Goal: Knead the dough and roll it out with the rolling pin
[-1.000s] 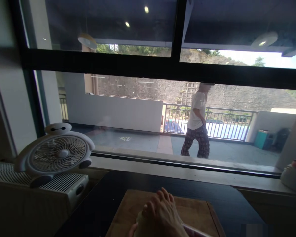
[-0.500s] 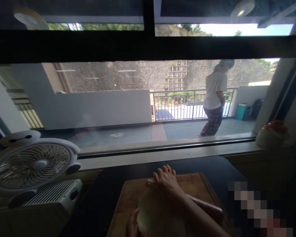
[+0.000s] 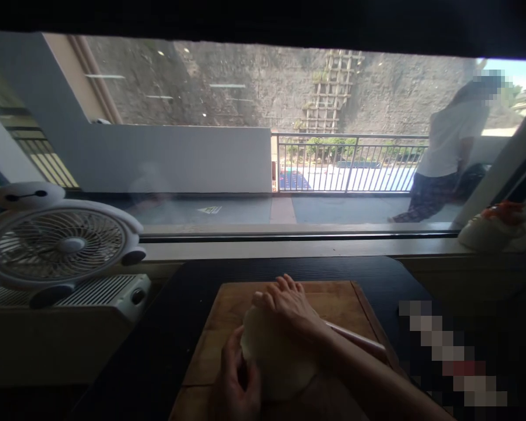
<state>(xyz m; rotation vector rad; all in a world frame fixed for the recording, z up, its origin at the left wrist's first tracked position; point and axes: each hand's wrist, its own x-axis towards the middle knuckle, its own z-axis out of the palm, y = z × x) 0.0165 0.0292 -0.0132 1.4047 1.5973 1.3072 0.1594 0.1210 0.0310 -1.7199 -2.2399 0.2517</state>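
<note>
A pale, flat round of dough lies on the wooden board, its lower part in shadow. Across its far side runs a rolling pin, mostly hidden under my right hand and forearm. My right hand is on top of the pin, with the palm against it and the fingers reaching over to the far side. At the dough's left edge is my left hand, fingers and thumb curved around the rim and holding it.
The board rests on a dark table under a window. A white fan stands at left on a slatted white unit. On the right of the sill sits a white pot. Outside, a person walks past a railing.
My view has tilted down, so the board and hands appear higher. Both hands stay at the dough and pin; more of the left hand shows. The person outside has moved right.
</note>
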